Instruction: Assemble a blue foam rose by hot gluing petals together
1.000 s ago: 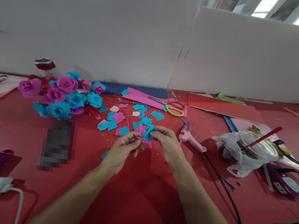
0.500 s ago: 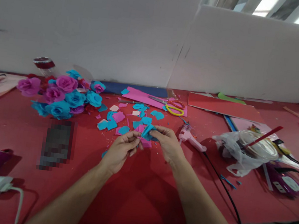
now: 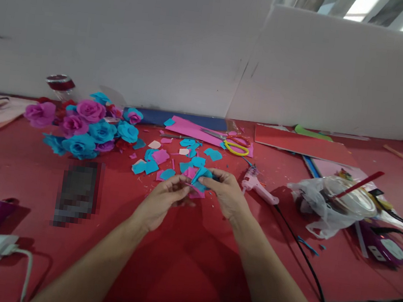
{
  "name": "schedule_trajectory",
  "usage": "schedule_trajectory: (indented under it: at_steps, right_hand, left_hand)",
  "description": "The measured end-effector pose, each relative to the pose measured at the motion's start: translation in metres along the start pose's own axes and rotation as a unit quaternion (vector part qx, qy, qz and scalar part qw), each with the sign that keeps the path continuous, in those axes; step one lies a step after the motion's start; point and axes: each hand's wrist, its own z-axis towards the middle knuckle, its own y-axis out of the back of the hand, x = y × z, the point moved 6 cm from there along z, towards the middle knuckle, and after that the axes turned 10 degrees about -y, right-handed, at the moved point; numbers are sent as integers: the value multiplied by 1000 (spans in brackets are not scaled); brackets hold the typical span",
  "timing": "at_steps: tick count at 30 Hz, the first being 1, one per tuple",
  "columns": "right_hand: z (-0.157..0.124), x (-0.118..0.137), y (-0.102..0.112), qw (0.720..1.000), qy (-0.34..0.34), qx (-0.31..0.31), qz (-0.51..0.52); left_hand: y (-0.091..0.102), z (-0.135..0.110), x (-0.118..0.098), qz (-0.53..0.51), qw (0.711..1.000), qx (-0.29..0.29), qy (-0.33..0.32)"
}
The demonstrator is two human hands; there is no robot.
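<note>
A partly formed blue paper flower point(image 3: 203, 175) is held between my two hands, over the middle of the red table. My right hand point(image 3: 224, 191) is closed on its petals, thumb and fingers pinching the right side. On the left, my left hand point(image 3: 166, 196) pinches the narrow lower end of the flower; whether a stem is there I cannot make out. Just behind and under the fingers lie loose blue petals point(image 3: 151, 166) and pink petals point(image 3: 160, 156) cut from paper. Scissors point(image 3: 237, 148) with yellow and red handles rest on a pink paper sheet point(image 3: 182, 126).
Finished paper roses point(image 3: 88, 126) stand bunched at the left, near a lidded jar point(image 3: 60, 84). A pink glue gun point(image 3: 259, 188) lies right of my hands, its black cord trailing forward. Further right are a plastic bag point(image 3: 323, 214) with a tub and a purple power strip point(image 3: 384, 247).
The blue flower has turned in my fingers, its petals now spread wider to the right. My left fingers have shifted slightly; both hands stay in nearly the same place.
</note>
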Motion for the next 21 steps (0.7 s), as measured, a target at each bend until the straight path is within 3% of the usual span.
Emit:
schedule_trajectory:
  at_steps: [6, 12, 21]
  right_hand:
    - [0, -6, -6, 998, -36, 55, -1]
    - [-1, -7, -9, 996, -48, 70, -21]
    - [0, -4, -3, 997, -52, 48, -9]
  left_hand:
    - [9, 3, 5, -53, 996, -50, 54]
    - [8, 1, 6, -32, 996, -18, 87]
    - [6, 2, 3, -43, 998, -7, 50]
